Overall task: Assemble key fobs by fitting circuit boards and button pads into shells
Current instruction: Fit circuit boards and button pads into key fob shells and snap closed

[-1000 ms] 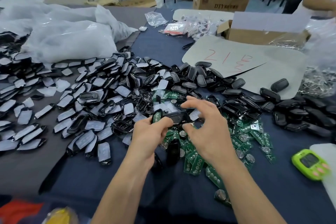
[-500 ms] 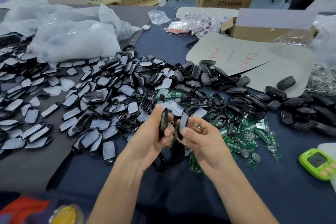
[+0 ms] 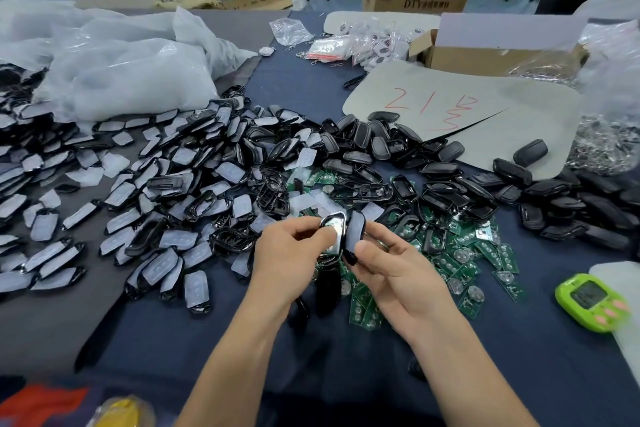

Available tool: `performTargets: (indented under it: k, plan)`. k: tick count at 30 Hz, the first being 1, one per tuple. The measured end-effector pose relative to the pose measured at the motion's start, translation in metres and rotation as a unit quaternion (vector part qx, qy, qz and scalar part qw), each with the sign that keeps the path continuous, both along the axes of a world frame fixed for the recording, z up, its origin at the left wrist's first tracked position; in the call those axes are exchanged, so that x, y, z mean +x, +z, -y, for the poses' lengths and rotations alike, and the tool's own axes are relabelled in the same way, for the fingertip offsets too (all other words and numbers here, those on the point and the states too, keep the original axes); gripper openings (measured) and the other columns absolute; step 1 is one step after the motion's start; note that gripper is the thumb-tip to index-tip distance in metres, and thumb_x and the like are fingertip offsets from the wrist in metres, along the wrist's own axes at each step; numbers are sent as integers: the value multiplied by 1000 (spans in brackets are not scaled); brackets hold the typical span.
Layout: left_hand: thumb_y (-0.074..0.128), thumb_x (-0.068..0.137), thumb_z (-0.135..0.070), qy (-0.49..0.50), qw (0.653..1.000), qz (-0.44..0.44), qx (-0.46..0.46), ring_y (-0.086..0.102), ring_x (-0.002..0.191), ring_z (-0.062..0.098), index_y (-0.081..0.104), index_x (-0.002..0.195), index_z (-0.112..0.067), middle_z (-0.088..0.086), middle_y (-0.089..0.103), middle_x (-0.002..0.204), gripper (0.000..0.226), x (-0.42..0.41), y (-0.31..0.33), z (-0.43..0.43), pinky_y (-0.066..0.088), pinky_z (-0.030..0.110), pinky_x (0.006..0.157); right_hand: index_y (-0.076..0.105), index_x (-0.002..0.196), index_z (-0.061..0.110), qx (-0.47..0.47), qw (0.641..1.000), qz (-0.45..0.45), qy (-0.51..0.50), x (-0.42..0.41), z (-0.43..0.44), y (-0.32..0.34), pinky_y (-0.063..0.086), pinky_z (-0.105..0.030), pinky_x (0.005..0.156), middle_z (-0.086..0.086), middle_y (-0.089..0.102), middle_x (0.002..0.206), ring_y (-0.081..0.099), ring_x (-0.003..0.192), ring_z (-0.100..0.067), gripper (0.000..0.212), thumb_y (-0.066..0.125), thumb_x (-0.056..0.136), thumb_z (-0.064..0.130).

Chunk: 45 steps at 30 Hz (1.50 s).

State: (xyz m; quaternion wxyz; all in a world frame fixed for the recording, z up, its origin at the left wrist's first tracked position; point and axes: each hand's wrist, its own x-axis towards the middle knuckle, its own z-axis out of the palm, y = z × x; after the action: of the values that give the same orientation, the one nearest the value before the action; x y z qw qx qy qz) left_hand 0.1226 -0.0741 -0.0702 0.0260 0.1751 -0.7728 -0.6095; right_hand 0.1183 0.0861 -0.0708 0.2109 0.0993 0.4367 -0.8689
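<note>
My left hand (image 3: 291,253) pinches a black shell half (image 3: 333,230) with a pale pad showing inside it, held upright above the table. Right beside it my right hand (image 3: 391,270) holds a second black shell piece (image 3: 354,230) with a grey inner face, thumb on its lower end. The two pieces almost touch. Green circuit boards (image 3: 485,253) with coin cells lie scattered under and right of my hands. Black shells with grey button pads (image 3: 166,204) cover the table to the left. Plain black shell backs (image 3: 450,191) are heaped behind and to the right.
White plastic bags (image 3: 121,80) lie at the back left. A grey sheet with red writing (image 3: 450,114) and an open cardboard box (image 3: 485,55) sit at the back right. A green timer (image 3: 592,302) rests at the right edge. Keyrings in plastic (image 3: 609,149) lie far right.
My hands have turned the two shell pieces from edge-on towards me, so their inner faces show. They stay side by side, slightly nearer to each other.
</note>
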Motion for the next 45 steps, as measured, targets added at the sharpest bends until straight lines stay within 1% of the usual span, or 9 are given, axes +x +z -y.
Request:
performTargets:
  k: [4,7,12,16,20,30,33,39,45]
  plan:
    - [90,75,-35,58,992,-24,-114,65,78,-19,78,84,-43,-41,67,71,17,5,4,-1,45,0,69,80,100,12,44,998,-33,-5,3,3,4,60,-26,79,-7,80,101,74,89,-15,33,72,76,-8]
    - [87,74,-38,61,982,-44,-171,60,77,-24,69,82,-59,-45,61,64,28,11,13,-11,39,-5,64,77,104,8,78,996,-40,-20,6,8,7,60,-23,72,-9,80,98,75,87,-15,36,66,82,-20]
    - [88,74,-28,48,992,-42,-110,67,74,-17,80,80,-46,-35,69,67,21,15,10,-17,46,0,66,82,85,18,141,985,-82,-63,9,9,7,58,-20,71,-5,80,88,75,81,-12,45,69,78,-24]
    - [74,90,1,-62,996,-14,67,78,91,18,84,96,-33,-1,82,93,36,16,10,-12,63,32,79,82,95,16,206,969,-119,-66,8,5,7,58,-21,74,-5,81,91,76,84,-14,44,76,72,-20]
    - [61,89,23,-112,981,-4,158,75,88,15,74,118,-31,8,81,100,63,15,4,-5,62,28,78,82,101,21,305,942,-133,-49,6,3,9,61,-28,81,6,81,93,76,90,-8,47,81,69,-13]
    - [71,71,7,-117,990,-32,68,72,81,12,77,96,-53,-2,82,94,65,17,4,-6,62,36,84,80,96,36,487,848,-209,-4,9,4,17,44,2,76,32,69,80,65,91,20,44,82,73,0]
    - [65,84,18,-106,988,-26,111,73,81,15,81,95,-44,5,82,93,65,19,6,-5,64,34,78,80,106,35,531,812,-242,-3,13,4,17,47,-2,81,27,71,89,69,91,9,43,81,76,4]
    - [67,96,3,4,983,-15,182,75,70,17,80,87,-12,9,79,78,22,16,8,-12,62,28,62,77,118,31,562,743,-364,-6,22,13,13,43,-8,96,17,76,111,65,104,1,53,72,77,-2]
    - [69,93,7,27,986,-66,153,76,69,16,82,75,-20,5,78,74,35,18,10,-6,60,21,59,83,96,32,404,889,-217,13,4,0,15,62,-44,87,11,80,90,76,87,-11,24,76,87,11]
